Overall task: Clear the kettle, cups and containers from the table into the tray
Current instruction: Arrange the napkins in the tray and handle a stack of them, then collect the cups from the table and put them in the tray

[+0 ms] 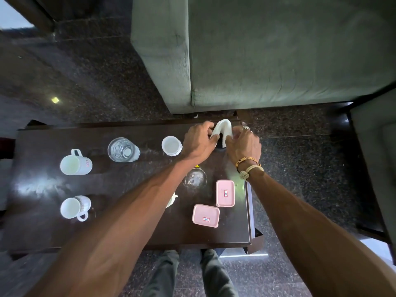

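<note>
Both hands meet at the far right of the desk (38, 211) on a white thing with a dark base, probably the kettle (221, 130), though the hands cover much of it. The left hand (199, 142) curls its fingers round the kettle's left side. The right hand (244, 146), slightly blurred, grips the right side with bent fingers. The kettle thus stands between the two hands, its white top showing beyond the knuckles.

Just left of the left hand stands a small cup (171, 145), then a glass (123, 150), and further left a mug (76, 162). A cup (74, 207) with a handle stands at the near left. Near the right wrist, on the desk's right side, the far container (225, 192) and the near container (206, 215), both pink and lidded, lie just beside each other.
</note>
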A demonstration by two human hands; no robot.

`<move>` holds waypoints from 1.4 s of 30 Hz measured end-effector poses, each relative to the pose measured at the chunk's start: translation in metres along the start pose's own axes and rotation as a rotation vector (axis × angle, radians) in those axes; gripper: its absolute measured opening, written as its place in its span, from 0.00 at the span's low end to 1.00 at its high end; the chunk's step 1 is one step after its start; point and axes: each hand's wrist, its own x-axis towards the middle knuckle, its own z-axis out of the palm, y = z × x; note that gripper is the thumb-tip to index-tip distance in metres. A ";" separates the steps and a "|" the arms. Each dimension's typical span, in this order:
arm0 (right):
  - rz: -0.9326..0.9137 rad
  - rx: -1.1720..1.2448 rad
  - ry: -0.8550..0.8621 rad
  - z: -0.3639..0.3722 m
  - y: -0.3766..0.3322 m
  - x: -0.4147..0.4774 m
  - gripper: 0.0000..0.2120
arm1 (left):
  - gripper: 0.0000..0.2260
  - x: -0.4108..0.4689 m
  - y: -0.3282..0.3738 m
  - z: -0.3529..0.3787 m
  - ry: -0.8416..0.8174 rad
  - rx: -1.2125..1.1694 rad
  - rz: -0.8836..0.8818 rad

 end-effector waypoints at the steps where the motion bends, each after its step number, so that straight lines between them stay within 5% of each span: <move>1: -0.003 -0.001 0.001 -0.006 -0.001 -0.003 0.10 | 0.15 -0.004 0.002 -0.007 0.002 0.009 0.001; 9: -0.129 -0.126 0.030 -0.067 -0.014 -0.053 0.29 | 0.16 -0.065 0.034 -0.078 0.028 0.136 0.034; 26: -0.546 -0.196 0.349 -0.234 -0.130 -0.208 0.39 | 0.19 -0.196 0.134 -0.286 0.368 0.389 0.348; 42: -0.794 -0.417 0.525 -0.189 -0.149 -0.433 0.38 | 0.19 -0.382 0.050 -0.382 0.475 0.497 0.470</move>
